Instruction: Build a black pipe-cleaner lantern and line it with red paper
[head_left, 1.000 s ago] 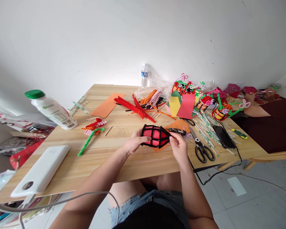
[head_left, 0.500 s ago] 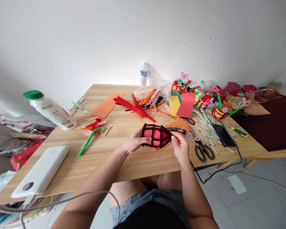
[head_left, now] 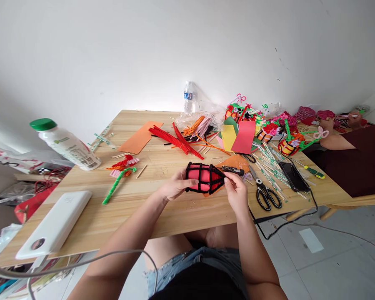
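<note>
A small lantern [head_left: 205,178] of red paper, framed with black pipe cleaners, lies on its side in the air between my hands, above the near part of the table. My left hand [head_left: 176,184] is closed around its wide left end, with the thumb along the front. At the tapered right end, my right hand [head_left: 236,188] pinches the tip where the black strips come together. Just behind that tip lies a dark patterned tool [head_left: 233,170] on orange paper [head_left: 236,161]. Black-handled scissors [head_left: 265,193] rest to the right of my right hand.
Red pipe cleaners [head_left: 170,139] and coloured paper sheets [head_left: 244,137] lie farther back. Wooden sticks [head_left: 270,171] and a phone [head_left: 290,176] with a cable are at right, a power bank [head_left: 58,223] and bottle [head_left: 69,146] at left. A co-worker's arm [head_left: 337,139] reaches in.
</note>
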The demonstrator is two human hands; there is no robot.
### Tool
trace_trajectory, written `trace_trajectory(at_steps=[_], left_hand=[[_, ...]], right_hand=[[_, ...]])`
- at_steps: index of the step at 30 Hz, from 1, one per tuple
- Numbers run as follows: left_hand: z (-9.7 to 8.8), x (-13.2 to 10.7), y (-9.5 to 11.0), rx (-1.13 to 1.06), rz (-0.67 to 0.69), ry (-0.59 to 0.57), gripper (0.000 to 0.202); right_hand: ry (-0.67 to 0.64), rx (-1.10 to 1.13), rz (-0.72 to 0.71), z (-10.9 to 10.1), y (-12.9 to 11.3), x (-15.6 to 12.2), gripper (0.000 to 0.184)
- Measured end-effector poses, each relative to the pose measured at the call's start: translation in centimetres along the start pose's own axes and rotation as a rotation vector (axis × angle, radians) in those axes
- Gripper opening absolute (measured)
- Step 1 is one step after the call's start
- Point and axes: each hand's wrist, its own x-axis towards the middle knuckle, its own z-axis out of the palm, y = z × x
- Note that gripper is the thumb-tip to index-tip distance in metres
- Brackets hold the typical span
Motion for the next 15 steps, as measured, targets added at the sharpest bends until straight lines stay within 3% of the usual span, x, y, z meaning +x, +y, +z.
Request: trace_trajectory(at_steps=[15], left_hand=[[-0.08, 0.13, -0.14, -0.042, -0.017, 0.018, 0.054]], right_hand=[[-0.001, -0.003, 0.023, 0.12, 0.10, 0.02, 0.029]])
